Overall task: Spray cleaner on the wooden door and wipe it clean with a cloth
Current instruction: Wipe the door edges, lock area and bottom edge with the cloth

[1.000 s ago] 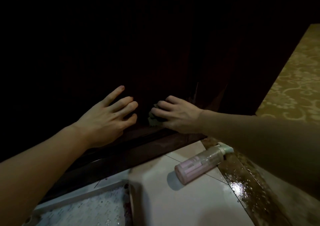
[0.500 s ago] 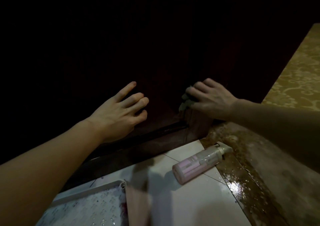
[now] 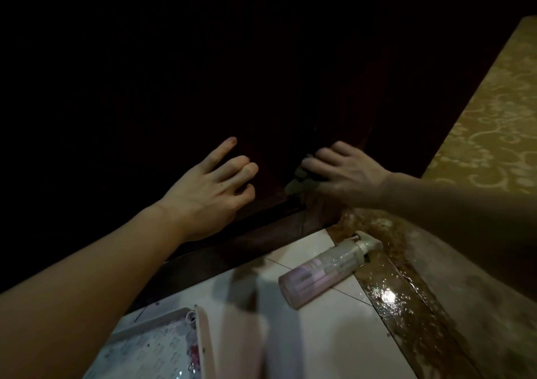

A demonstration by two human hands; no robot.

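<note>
Two bare forearms reach in from the bottom corners toward a really dark scene, so some of this is hard to read. Closest to the camera, bottom left, is a pale tray-like thing with a raised rim [image 3: 200,346] and a wet, speckled inside, sitting on the white tiled floor [image 3: 325,343]; honestly can't tell what it is. A blurry shadow falls across the tiles just right of it.

A bit further out, a translucent pinkish pump bottle with a whitish nozzle [image 3: 325,271] lies on its side on the tiles, nozzle pointing toward a glossy, wet brown stone strip [image 3: 386,294] that runs diagonally along the floor.

Then the hands. The left hand [image 3: 209,192] rests on the low part of the dark brown wooden door [image 3: 273,158], index finger straight out, the other fingers loosely bent, holding nothing. The right hand [image 3: 345,172] is just beside it, near the door's bottom corner, pressing a small crumpled greenish-grey cloth [image 3: 299,182] against the wood, with its fingers curled over the cloth. The two hands are close but not touching.

Past them the door goes almost black. Off to the far right there's a yellowish wall with a pale swirly floral pattern [image 3: 494,123].
</note>
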